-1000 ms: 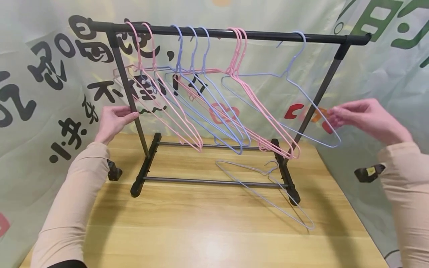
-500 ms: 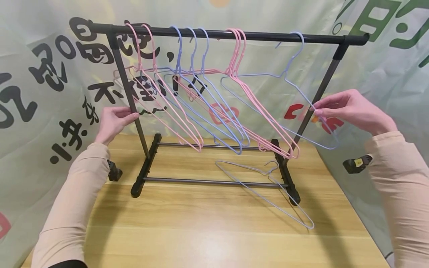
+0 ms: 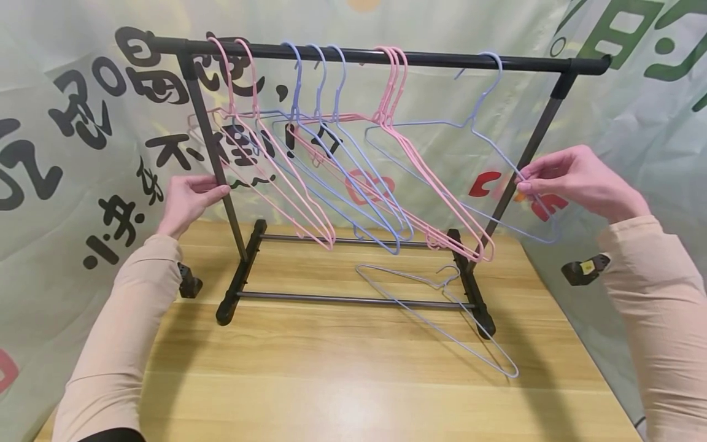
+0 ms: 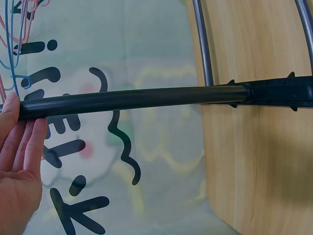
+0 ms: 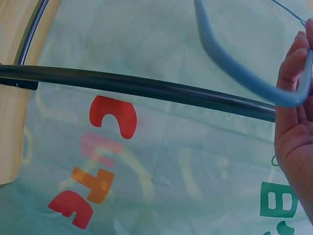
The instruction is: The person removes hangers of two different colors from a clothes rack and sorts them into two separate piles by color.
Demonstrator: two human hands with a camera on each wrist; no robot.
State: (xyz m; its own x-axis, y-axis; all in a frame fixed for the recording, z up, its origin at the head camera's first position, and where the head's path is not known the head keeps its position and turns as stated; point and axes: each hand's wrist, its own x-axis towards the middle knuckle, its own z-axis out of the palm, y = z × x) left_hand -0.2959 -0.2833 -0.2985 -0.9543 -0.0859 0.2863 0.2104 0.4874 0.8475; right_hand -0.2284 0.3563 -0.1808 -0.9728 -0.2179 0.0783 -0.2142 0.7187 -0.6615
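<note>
toward the right end of the long black metal rail (image 3: 436, 59), a thin periwinkle-blue clothes hanger (image 3: 475, 113) hangs by its hook; your right hand (image 3: 585, 182) has its sloping shoulder near the outer end, pinched between thumb and fingertips, just in front of the black right upright (image 3: 538, 126); the right wrist view shows the rounded corner of that hanger curving beside your fingers, with part of the hand cut off by the edge; on the other side, your left hand (image 3: 186, 199) holds the straight black left upright (image 3: 207, 135), thumb on one side and fingers on the other, the fingers fairly straight; left to right along the rail you have two thin pink hangers (image 3: 255, 98), three thin blue hangers (image 3: 317, 104) and a close bunch of three pink hangers (image 3: 389, 110); the hook you have by the right hand's hanger sits well apart from that bunch, though its inner end reaches behind it; below, a loose grey-blue hanger (image 3: 442, 285) lies on the pale wood-grain table (image 3: 331, 380), across the dark front crossbar (image 3: 320, 298) of the base; behind hangs a pale green printed cloth (image 3: 83, 37).
</note>
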